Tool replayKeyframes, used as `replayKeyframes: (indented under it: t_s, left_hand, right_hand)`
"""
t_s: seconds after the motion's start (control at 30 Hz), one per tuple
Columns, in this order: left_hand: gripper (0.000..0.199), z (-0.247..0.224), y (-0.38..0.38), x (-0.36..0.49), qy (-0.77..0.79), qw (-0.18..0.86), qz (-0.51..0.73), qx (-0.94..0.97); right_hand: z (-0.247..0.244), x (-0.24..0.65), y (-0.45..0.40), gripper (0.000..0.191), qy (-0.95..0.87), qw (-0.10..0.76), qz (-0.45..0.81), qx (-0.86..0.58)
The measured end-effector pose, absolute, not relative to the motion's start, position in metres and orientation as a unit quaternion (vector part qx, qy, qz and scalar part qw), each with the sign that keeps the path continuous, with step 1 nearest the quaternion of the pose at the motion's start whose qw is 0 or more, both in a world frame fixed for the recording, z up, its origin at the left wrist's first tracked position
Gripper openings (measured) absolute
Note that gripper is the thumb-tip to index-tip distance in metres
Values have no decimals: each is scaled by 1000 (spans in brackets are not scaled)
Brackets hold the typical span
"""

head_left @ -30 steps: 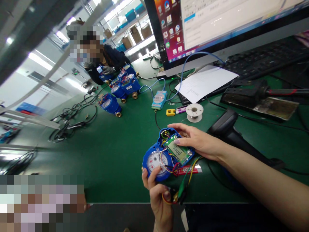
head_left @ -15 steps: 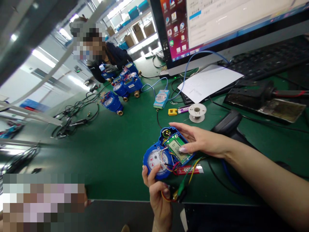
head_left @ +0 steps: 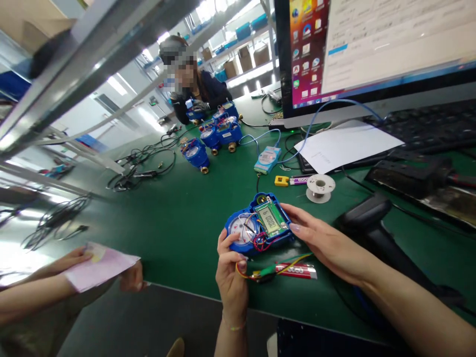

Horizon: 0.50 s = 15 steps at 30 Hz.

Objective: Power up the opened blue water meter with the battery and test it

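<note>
Blue meter (head_left: 256,225) between left hand (head_left: 229,270), right hand (head_left: 327,245).

Green bench mat (head_left: 178,223), long and wide, edged in grey at the near side. Spread directly on it: an open blue meter (head_left: 256,224), a red battery (head_left: 297,270), a wire spool (head_left: 320,187), a yellow clip (head_left: 281,181), a small blue box (head_left: 267,159), more blue meters (head_left: 211,141) farther back. Also a sheet of paper (head_left: 345,145), a keyboard (head_left: 431,129), a monitor (head_left: 372,44), a black scanner (head_left: 366,218) and loose black cables (head_left: 137,166) at left.
</note>
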<state>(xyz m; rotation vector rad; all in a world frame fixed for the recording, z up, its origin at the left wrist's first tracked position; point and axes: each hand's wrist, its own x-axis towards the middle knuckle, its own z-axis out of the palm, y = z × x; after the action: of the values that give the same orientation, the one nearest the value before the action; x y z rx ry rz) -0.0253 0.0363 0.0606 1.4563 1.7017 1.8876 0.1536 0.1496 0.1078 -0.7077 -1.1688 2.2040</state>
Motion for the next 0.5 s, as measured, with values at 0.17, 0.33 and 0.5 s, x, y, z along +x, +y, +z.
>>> replayKeyframes:
  t_s: [0.17, 0.33, 0.5]
  left_hand:
    - [9, 82, 24, -5, 557, -33, 638, 531]
    - [16, 116, 22, 34, 486, -46, 617, 617]
    - [26, 117, 31, 60, 443, 66, 676, 586]
  right_hand:
    - [103, 165, 140, 60, -567, 314, 686, -332]
    - [124, 188, 115, 37, -794, 394, 403, -227]
    - [141, 199, 96, 15, -851, 409, 301, -132]
